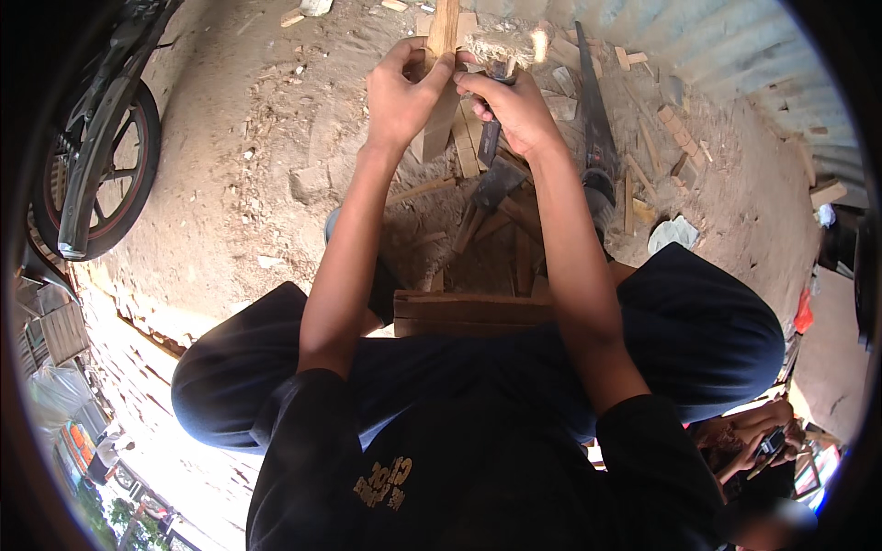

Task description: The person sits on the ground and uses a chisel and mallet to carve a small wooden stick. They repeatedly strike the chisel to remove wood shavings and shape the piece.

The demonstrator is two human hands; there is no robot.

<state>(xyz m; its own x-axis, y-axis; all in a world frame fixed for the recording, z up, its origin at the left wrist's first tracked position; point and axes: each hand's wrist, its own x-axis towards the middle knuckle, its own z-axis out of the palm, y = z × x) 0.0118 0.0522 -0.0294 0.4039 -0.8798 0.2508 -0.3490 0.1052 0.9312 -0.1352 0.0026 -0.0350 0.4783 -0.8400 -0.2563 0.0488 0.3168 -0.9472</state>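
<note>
My left hand (404, 92) is closed round a strip of wood (445, 26), with the thumb pressed along its face. The strip stands out beyond my fingers at the far end, and a flat paler piece of wood (435, 136) shows below the hand. In my right hand (514, 108), close beside the strip, is a small dark tool (491, 140) with a flat, straight part pointing down. My fingers hide much of it, so its exact kind is not clear. Beneath the right hand lies a dark, blocky object (499, 181) among wood offcuts.
A brown wooden board (469, 314) lies across in front of my lap. To its right, a long dark saw-like blade (595, 110) lies by scattered offcuts (678, 130). A motorcycle wheel (115, 174) stands left; corrugated metal sheeting (772, 55) bounds the right. Another person (749, 436) is at lower right.
</note>
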